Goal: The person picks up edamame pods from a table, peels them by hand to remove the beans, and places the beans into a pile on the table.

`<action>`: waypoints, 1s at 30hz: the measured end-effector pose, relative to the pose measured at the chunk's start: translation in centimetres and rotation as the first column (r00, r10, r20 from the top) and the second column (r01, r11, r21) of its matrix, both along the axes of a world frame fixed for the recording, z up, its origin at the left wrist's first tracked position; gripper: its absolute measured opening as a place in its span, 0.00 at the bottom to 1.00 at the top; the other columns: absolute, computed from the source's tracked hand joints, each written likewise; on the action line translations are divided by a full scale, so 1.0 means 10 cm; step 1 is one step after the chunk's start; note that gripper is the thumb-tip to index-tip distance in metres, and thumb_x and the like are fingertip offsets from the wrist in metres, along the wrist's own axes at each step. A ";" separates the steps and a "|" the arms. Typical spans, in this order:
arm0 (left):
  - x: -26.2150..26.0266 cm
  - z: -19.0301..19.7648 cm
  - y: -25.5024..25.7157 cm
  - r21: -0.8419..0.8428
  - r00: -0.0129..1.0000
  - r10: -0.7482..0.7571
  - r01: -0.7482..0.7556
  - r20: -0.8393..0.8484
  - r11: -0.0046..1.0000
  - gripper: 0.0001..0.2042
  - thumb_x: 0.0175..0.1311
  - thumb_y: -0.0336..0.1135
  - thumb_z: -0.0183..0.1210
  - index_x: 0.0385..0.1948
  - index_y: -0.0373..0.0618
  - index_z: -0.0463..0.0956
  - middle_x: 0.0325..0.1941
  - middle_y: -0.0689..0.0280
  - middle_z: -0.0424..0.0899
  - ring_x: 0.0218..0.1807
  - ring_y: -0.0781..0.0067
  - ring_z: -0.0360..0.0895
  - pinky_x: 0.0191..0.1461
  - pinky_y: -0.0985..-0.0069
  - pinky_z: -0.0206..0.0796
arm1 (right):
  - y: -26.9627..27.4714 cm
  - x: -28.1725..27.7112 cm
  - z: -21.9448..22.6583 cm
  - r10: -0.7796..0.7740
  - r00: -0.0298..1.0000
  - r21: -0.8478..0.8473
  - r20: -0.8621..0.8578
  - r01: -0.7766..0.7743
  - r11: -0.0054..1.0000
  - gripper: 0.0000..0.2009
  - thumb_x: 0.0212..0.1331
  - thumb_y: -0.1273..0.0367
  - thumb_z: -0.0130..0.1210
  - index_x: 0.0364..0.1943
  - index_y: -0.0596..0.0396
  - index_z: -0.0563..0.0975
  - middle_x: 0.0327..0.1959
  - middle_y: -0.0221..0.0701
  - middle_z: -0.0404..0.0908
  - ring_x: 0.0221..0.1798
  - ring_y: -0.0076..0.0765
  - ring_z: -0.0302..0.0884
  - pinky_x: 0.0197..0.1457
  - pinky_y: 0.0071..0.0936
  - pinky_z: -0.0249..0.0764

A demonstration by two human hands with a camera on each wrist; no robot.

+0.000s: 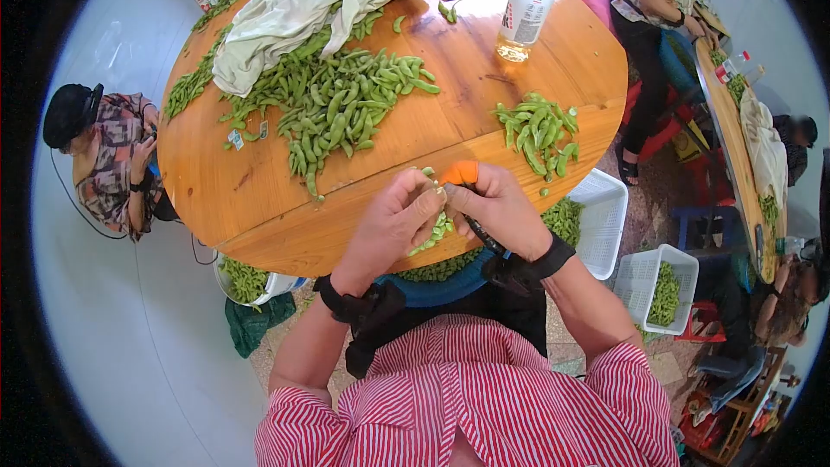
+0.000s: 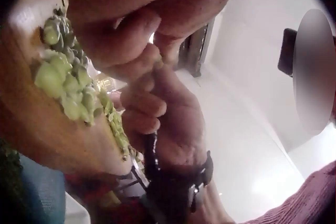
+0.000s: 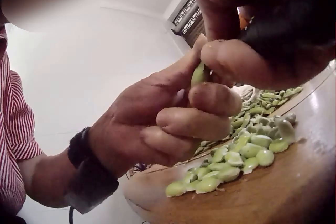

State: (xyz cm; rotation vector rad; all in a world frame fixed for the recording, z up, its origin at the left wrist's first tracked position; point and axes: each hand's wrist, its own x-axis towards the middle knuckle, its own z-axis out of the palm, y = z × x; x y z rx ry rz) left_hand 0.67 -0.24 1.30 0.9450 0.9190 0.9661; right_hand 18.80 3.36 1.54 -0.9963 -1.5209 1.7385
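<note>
Over the near edge of the round table, my left hand (image 1: pixel 389 229) and right hand (image 1: pixel 510 212) meet fingertip to fingertip. A green soybean pod (image 3: pixel 199 74) is pinched between the left thumb and fingers. My right thumb and curled fingers close on the pod's end; the fingers partly hide it. The right forefinger wears an orange cover (image 1: pixel 460 173), and a black strap crosses that hand. Shelled green beans (image 3: pixel 236 161) lie in a small pile on the wood just below both hands, also visible beside the left hand in the left wrist view.
A large heap of pods (image 1: pixel 346 104) lies beyond the hands, partly under a white cloth (image 1: pixel 294 26). A smaller pod pile (image 1: pixel 538 134) and a bottle (image 1: pixel 526 13) stand to the right. White baskets (image 1: pixel 605 220) sit on the floor. People sit at both sides.
</note>
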 end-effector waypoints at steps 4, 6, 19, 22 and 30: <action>0.02 -0.05 0.01 0.161 0.966 0.044 -0.002 -0.256 0.987 0.08 0.75 0.35 0.48 0.35 0.44 0.67 0.21 0.76 0.66 0.17 0.88 0.60 0.18 0.86 0.50 | -0.04 -0.03 0.04 -0.034 0.999 -0.101 -0.031 0.031 0.994 0.07 0.69 0.66 0.52 0.36 0.54 0.77 0.21 0.21 0.75 0.19 0.13 0.69 0.22 0.14 0.66; 0.03 -0.08 0.01 0.219 0.949 0.081 -0.013 -0.304 0.976 0.08 0.76 0.35 0.47 0.35 0.43 0.68 0.21 0.75 0.66 0.17 0.88 0.61 0.18 0.85 0.50 | -0.05 -0.07 0.06 -0.050 0.998 -0.113 -0.047 0.045 0.993 0.07 0.69 0.67 0.51 0.35 0.54 0.76 0.20 0.22 0.75 0.19 0.14 0.70 0.22 0.15 0.66; 0.05 -0.11 -0.02 0.311 0.878 0.188 -0.047 -0.440 0.949 0.09 0.75 0.34 0.47 0.45 0.38 0.72 0.25 0.71 0.74 0.19 0.85 0.68 0.20 0.85 0.59 | -0.08 -0.09 -0.02 -0.182 0.983 -0.117 -0.025 0.178 0.977 0.08 0.67 0.67 0.51 0.34 0.57 0.76 0.22 0.24 0.78 0.19 0.16 0.72 0.23 0.16 0.69; 0.08 -0.06 -0.05 0.187 0.934 0.151 -0.093 -0.324 0.978 0.10 0.74 0.32 0.48 0.49 0.37 0.72 0.29 0.71 0.75 0.24 0.84 0.72 0.22 0.85 0.65 | -0.04 -0.09 -0.06 -0.202 0.979 -0.096 -0.016 0.200 0.975 0.08 0.67 0.67 0.51 0.35 0.57 0.75 0.24 0.25 0.78 0.20 0.16 0.73 0.23 0.16 0.69; -0.06 -0.12 0.05 0.049 0.985 0.043 -0.035 -0.165 0.998 0.09 0.69 0.28 0.49 0.46 0.36 0.73 0.32 0.69 0.77 0.27 0.82 0.75 0.26 0.84 0.70 | -0.08 -0.11 -0.03 -0.221 0.975 -0.037 0.017 0.222 0.974 0.08 0.67 0.67 0.52 0.36 0.58 0.75 0.24 0.25 0.78 0.21 0.17 0.73 0.24 0.17 0.69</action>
